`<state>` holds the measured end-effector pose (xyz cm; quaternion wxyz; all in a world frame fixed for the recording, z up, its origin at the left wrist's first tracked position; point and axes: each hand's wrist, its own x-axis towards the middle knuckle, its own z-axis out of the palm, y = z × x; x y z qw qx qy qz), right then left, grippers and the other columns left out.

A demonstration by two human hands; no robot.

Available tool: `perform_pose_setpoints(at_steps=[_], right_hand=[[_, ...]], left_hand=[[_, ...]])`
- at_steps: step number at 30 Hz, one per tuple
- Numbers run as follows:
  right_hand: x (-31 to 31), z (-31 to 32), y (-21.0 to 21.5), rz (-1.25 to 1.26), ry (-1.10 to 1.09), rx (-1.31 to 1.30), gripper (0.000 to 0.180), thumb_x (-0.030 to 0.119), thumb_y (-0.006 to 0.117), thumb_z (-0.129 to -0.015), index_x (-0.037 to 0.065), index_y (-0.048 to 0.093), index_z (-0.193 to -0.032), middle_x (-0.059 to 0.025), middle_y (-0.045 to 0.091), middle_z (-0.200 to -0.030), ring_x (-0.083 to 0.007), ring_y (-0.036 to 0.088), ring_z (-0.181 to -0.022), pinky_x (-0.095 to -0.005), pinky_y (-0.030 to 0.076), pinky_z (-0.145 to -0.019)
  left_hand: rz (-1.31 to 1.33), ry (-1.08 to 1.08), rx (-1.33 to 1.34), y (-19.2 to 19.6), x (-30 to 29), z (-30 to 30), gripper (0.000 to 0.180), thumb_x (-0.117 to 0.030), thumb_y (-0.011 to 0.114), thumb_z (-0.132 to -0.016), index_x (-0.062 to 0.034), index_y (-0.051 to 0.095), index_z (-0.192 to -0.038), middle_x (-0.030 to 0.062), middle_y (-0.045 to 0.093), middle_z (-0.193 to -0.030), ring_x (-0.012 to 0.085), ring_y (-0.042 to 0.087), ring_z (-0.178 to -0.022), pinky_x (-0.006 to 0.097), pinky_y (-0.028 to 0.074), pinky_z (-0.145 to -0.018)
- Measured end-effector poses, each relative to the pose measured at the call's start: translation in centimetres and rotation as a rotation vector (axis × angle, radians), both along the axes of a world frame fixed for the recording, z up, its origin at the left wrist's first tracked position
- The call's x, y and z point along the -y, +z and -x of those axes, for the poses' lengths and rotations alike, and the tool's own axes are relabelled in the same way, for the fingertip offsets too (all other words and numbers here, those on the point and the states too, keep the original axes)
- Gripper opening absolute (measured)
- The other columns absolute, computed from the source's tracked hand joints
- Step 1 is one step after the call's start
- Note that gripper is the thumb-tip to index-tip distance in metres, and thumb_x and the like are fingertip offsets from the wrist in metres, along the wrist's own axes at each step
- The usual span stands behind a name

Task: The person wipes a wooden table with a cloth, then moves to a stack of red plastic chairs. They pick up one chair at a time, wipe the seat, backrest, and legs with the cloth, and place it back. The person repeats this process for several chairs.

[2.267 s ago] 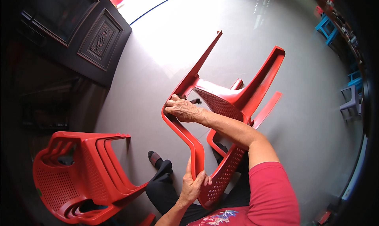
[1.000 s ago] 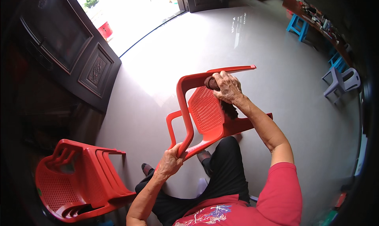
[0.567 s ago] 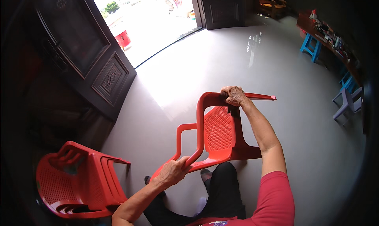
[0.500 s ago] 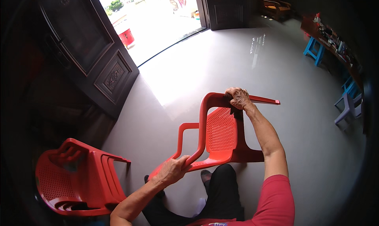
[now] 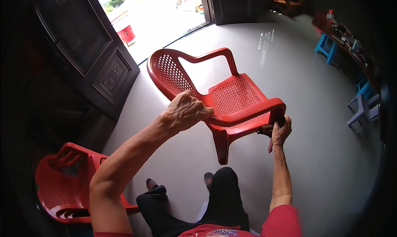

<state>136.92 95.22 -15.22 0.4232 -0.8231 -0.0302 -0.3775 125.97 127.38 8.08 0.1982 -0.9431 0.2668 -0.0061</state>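
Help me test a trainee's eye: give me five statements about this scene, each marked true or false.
1. The left hand grips the red armchair near where an armrest meets the backrest. True.
2. The right hand holds a bright blue cloth. False: the cloth is dark.
3. The armchair is upside down. False: its seat faces up.
4. Stacked red chairs stand to the person's left. True.
5. The stool nearest the doorway, by the table at right, is yellow. False: that stool is blue.
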Motion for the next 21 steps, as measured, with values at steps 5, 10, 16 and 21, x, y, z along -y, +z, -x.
perform_pose_setpoints(at_steps=[5,10,16,21], right_hand=[[2.1,7.0,-3.8,-0.262,-0.035,-0.26,0.019,-0.007,0.055,-0.078,0.003,0.05,-0.093,-0.0097,0.051,-0.086,-0.0255,0.058,-0.076,-0.0371,0.048,-0.068],[6.0,12.3,-3.2,-0.323,0.1,-0.307,0.02,-0.008,0.05,-0.079,0.004,0.051,-0.095,-0.0066,0.043,-0.091,-0.0205,0.059,-0.06,-0.0308,0.047,-0.029],[8.0,15.3,-6.2,0.043,0.408,-0.541,0.05,0.007,0.069,-0.071,0.007,0.055,-0.119,-0.0124,0.063,-0.093,-0.0288,0.064,-0.079,-0.036,0.052,-0.074],[3.9,16.1,-5.7,-0.006,0.474,-0.701,0.063,0.021,0.078,-0.069,0.007,0.051,-0.123,-0.0142,0.067,-0.096,-0.0281,0.067,-0.089,-0.0368,0.053,-0.078]], left_hand=[[-0.06,-0.146,0.027,-2.1,2.5,-1.7,0.009,-0.023,0.061,-0.083,-0.0146,0.062,-0.079,-0.0046,0.056,-0.054,0.0103,0.063,-0.063,0.03,0.047,-0.068],[-0.004,-0.28,0.0,-5.6,5.0,-1.7,0.012,-0.026,0.064,-0.082,-0.0148,0.06,-0.079,-0.0063,0.059,-0.057,0.01,0.061,-0.064,0.029,0.043,-0.069],[0.108,-0.354,0.059,-9.0,2.2,-1.4,0.006,-0.018,0.067,-0.074,-0.0154,0.062,-0.073,-0.0055,0.057,-0.066,0.0106,0.056,-0.073,0.027,0.04,-0.076],[0.021,-0.012,0.338,-11.1,0.6,-1.1,0.037,-0.008,0.066,-0.073,-0.0147,0.063,-0.109,0.01,0.045,-0.124,0.0262,0.039,-0.125,0.041,0.033,-0.107]])
